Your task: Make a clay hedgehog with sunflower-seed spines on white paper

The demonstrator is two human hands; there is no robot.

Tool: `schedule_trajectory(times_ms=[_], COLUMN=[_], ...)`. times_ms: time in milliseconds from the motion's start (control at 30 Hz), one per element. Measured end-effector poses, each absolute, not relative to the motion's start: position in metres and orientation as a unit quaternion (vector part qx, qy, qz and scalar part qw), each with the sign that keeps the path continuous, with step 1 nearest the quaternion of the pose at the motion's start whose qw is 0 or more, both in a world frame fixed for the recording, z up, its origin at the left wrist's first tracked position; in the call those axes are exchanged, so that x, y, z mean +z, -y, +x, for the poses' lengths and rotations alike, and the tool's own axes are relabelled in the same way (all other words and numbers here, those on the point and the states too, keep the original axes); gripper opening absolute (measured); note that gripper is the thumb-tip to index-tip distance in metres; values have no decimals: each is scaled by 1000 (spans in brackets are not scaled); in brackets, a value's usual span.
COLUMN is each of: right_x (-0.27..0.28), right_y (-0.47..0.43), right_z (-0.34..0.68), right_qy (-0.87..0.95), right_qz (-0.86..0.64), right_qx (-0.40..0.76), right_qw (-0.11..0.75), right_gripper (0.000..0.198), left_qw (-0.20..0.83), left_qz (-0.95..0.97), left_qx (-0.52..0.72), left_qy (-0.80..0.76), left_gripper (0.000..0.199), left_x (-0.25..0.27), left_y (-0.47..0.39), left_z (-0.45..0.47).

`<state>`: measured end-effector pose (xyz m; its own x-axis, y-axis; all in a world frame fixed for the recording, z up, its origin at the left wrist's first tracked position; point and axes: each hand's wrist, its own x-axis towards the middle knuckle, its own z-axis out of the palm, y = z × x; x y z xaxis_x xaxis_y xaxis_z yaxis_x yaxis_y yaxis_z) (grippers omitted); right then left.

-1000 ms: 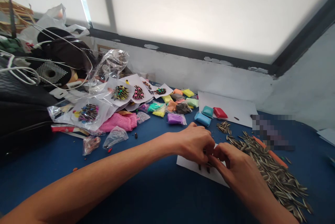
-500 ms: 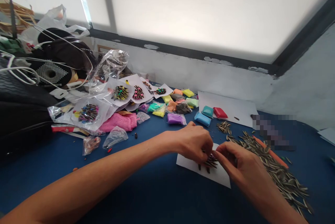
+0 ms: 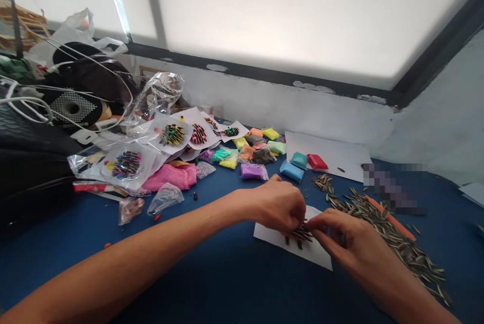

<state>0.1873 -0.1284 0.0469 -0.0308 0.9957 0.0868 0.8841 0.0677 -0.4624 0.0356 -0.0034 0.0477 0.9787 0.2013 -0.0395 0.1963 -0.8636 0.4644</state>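
Observation:
A small sheet of white paper [image 3: 270, 233] lies on the blue table, with a cluster of dark striped sunflower seeds [image 3: 302, 234] standing out like spines on it. Two darker short pieces [image 3: 299, 245] stick out below the cluster. My left hand [image 3: 282, 205] rests over the paper's upper left with its fingers curled down against the cluster; what they grip is hidden. From the right, my right hand [image 3: 342, 235] pinches thumb and forefinger together at the cluster's edge, where a dark seed tip shows at the fingertips.
Loose sunflower seeds [image 3: 410, 253] are heaped at the right beside an orange stick [image 3: 397, 224]. Wrapped clay packets, including a purple one [image 3: 254, 171] and a blue one [image 3: 291, 171], sit behind my hands. Finished-looking seed figures on paper [image 3: 198, 135], plastic bags and a pink cloth [image 3: 172, 175] crowd the left.
My right hand's fingertips have shifted slightly at the cluster's edge, and its thumb and forefinger are closer together. My left hand stays over the paper. The whole view has moved very slightly.

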Motion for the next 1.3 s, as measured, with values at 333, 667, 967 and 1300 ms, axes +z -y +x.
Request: schedule_trajectory(times_ms=[333, 667, 967, 1300], right_x=[43, 42, 40, 29], right_y=[128, 129, 130, 132], right_z=[186, 187, 188, 183], right_qy=[705, 708, 714, 731], right_qz=[-665, -673, -675, -660], right_qx=[165, 128, 106, 64], right_qw=[186, 170, 153, 162], right_gripper=[24, 23, 22, 26], left_qw=[247, 261, 250, 219], left_qz=[962, 957, 958, 952], left_qx=[7, 52, 47, 97], left_qy=[-114, -120, -128, -191], left_gripper=[9, 11, 14, 14], left_x=[45, 52, 53, 33], left_y=[4, 4, 2, -22], left_z=[38, 33, 32, 26])
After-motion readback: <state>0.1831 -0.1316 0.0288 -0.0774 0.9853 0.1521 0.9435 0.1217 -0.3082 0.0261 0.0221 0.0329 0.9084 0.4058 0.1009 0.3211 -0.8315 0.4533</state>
